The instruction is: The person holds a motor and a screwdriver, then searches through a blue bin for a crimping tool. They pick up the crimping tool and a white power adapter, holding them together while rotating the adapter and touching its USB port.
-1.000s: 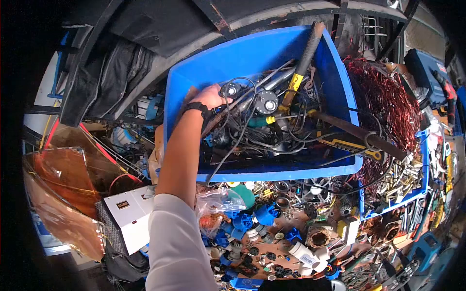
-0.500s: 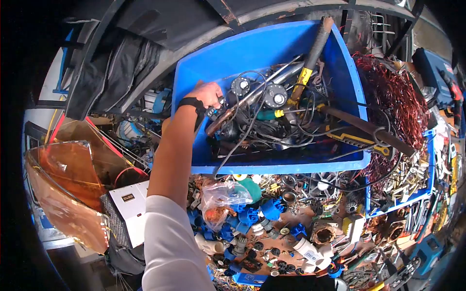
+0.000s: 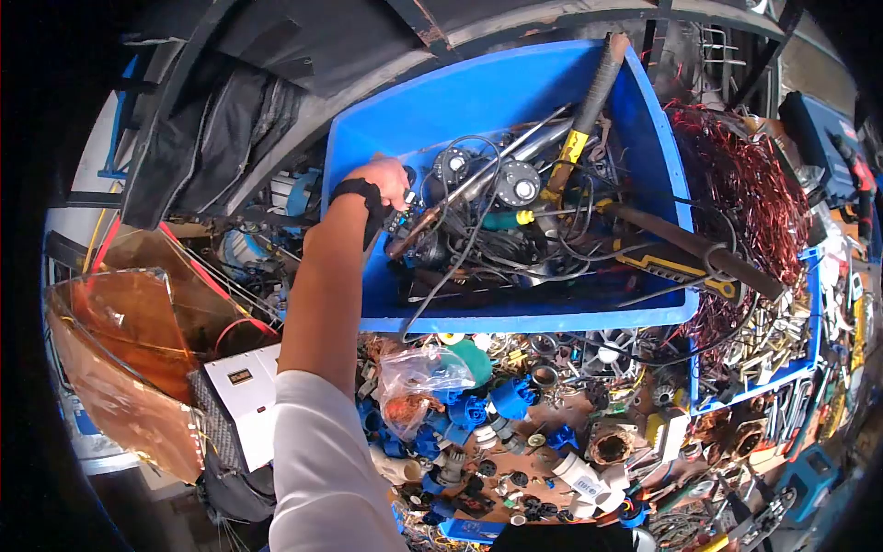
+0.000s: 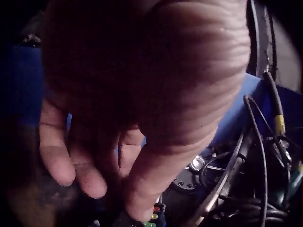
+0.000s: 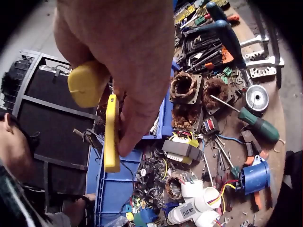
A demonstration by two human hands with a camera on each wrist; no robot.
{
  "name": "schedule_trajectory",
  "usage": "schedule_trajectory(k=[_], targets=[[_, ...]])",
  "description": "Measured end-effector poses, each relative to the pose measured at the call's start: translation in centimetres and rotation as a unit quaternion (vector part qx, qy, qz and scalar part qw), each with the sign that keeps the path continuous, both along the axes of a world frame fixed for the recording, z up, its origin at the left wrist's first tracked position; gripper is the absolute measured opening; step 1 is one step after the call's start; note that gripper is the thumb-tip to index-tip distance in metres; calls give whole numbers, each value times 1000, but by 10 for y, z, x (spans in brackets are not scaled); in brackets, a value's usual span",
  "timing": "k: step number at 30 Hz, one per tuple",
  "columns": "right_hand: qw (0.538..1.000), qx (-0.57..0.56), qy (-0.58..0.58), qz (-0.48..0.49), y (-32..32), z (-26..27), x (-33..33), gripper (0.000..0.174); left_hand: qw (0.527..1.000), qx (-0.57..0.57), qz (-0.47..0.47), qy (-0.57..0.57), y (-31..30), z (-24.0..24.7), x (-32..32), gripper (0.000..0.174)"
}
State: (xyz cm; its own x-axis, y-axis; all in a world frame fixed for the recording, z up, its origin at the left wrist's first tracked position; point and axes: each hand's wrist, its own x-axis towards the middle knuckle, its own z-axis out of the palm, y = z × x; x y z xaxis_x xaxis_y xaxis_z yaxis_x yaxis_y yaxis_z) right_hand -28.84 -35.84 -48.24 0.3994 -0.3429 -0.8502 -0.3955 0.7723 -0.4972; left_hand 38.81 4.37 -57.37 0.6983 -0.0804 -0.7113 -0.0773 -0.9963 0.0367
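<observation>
My left hand [image 3: 382,179] reaches down inside the left end of a large blue bin [image 3: 414,92]. Between its thumb and fingers it pinches a small dark piece with red, yellow and green bits [image 4: 154,217], mostly hidden in the left wrist view. Right beside it lie a rusty-ended rod [image 3: 414,230] and black round motor-like parts [image 3: 518,184] among tangled cable. In the right wrist view, my right hand [image 5: 128,61] grips a tool with yellow handles [image 5: 112,137]; its working end is hidden. The head view does not show this hand.
A long hammer-like shaft [image 3: 596,101] leans out of the bin, and a rusty bar [image 3: 699,244] juts over its right side. Copper-red wire [image 3: 736,184] heaps up beside it. In front, the bench holds blue fittings, a plastic bag [image 3: 418,373] and white pipe parts [image 3: 589,483].
My left hand has let go of the black round part and moved left, down toward the bin's left wall, where it pinches the small dark piece. The head view has shifted slightly.
</observation>
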Motion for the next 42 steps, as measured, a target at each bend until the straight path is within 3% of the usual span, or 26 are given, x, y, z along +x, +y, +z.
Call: schedule_trajectory(k=[5,7,11,13,15,17,19,25,27,28,30,31,33,36,39,42], targets=[[1000,3,9,-5,2,2,-6,62,998,53,32,22,-9,-7,11,40],[1000,2,7,-6,2,3,-7,62,964,-95,-45,-243,9,-51,27,48],[1000,-6,2,-10,1,3,-9,61,960,-189,-1,-208,-5,-92,46,58],[1000,-11,3,-12,0,5,-11,61,964,-160,-23,-210,-32,-70,31,56],[1000,-16,6,-16,0,8,-15,61,986,-103,-46,-125,-47,-62,27,52],[1000,-18,11,-19,1,11,-20,61,970,-162,-21,-182,-42,-73,27,47],[1000,-16,10,-22,2,11,-24,61,980,-178,29,-84,-46,-57,27,48],[999,-12,4,-29,6,12,-36,61,966,-179,4,-188,-38,-51,21,51],[999,-10,5,-31,7,15,-42,61,967,-157,35,-200,-38,-34,13,54],[999,-7,6,-31,8,17,-46,61,938,-225,65,-255,-21,-45,20,54],[1000,-1,2,-31,14,39,-40,61,918,-246,84,-300,-7,-26,16,52],[1000,2,-2,-31,10,18,-48,61,894,-269,104,-343,-1,-17,13,50],[1000,1,-15,-8,11,19,-43,61,857,-372,174,-311,-10,38,-18,40],[999,-4,-37,32,9,21,-36,61,835,-395,173,-342,-8,95,-43,39],[995,-11,-64,73,6,25,-30,61,720,-505,221,-422,-8,145,-65,42],[988,-21,-97,115,0,29,-23,61,662,-559,222,-447,-25,217,-101,42]])
